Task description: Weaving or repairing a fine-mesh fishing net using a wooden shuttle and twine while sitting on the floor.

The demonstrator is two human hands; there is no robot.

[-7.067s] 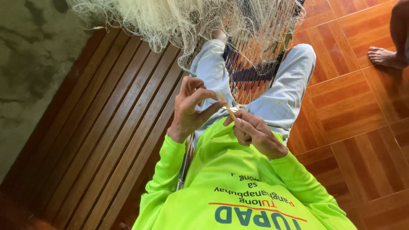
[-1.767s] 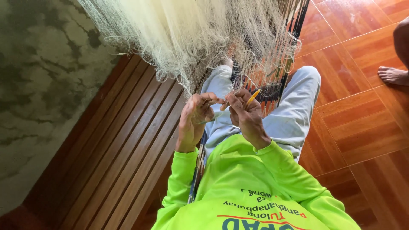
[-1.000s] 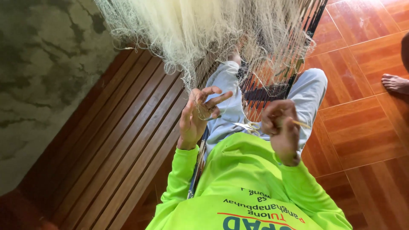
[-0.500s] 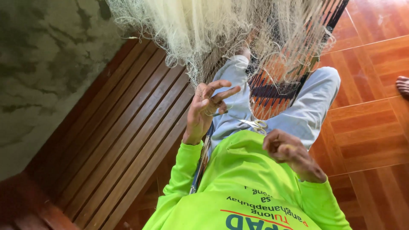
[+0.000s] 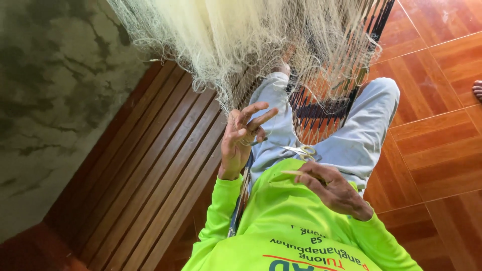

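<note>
Wooden slats and tiles lie under me as the net point(image 5: 241, 45) hangs ahead, light, limp and snaggy, best pinched by single strands, my left hand point(image 5: 241, 143) spread on twine, my right hand point(image 5: 334, 190) pinching a thin needle point(image 5: 296, 173).

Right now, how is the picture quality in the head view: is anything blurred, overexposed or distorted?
Head view: the pale fishing net is brightest, nearly washed out at the top edge; the left hand and right hand look fairly sharp, with slight softness at the fingertips; the glossy floor tiles show soft sheen, no harsh glare; the wooden slats run slanted because the camera is tilted.
</note>
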